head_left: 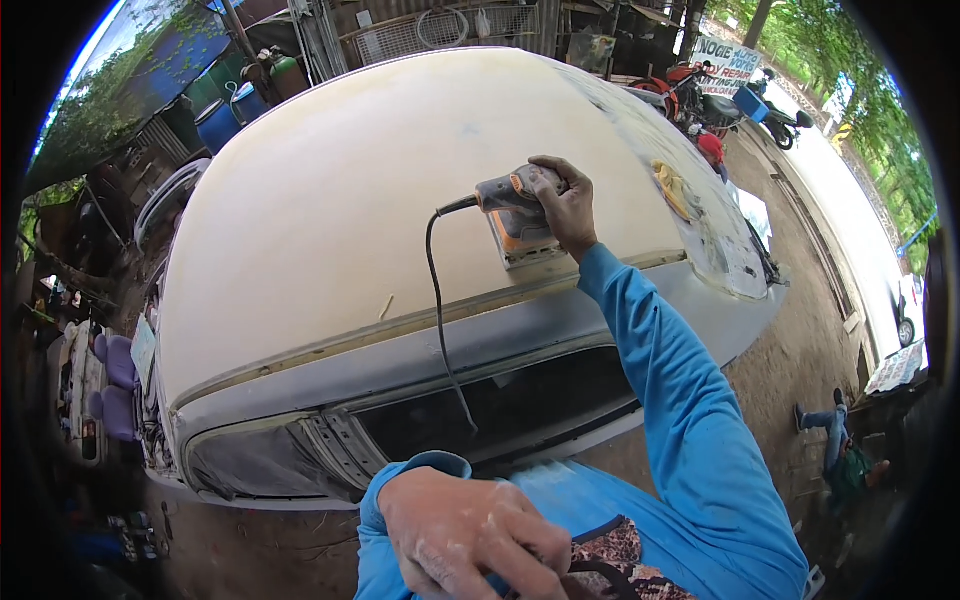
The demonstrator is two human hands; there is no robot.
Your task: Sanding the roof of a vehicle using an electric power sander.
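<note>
My right hand (566, 205) grips an orange and black electric sander (522, 215) by its top. The sander's flat pad sits on the pale cream car roof (330, 190), close to the roof's near edge. A dark power cord (436, 290) leaves the sander's left end and hangs down over the side window (500, 405). Low in front of my body, my left hand (470, 535) is closed with its fingers curled. Whatever those fingers hold, if anything, is hidden. Beside it is a patterned dark cloth (635, 560) at my front.
A yellow cloth (672, 190) lies on the masked glass at the car's right end. Beyond stand a red motorcycle (685, 90) and a person in a red cap (711, 148). Another person (848, 462) is at far right. Blue drums (217, 125) and purple seats (118, 385) are at left.
</note>
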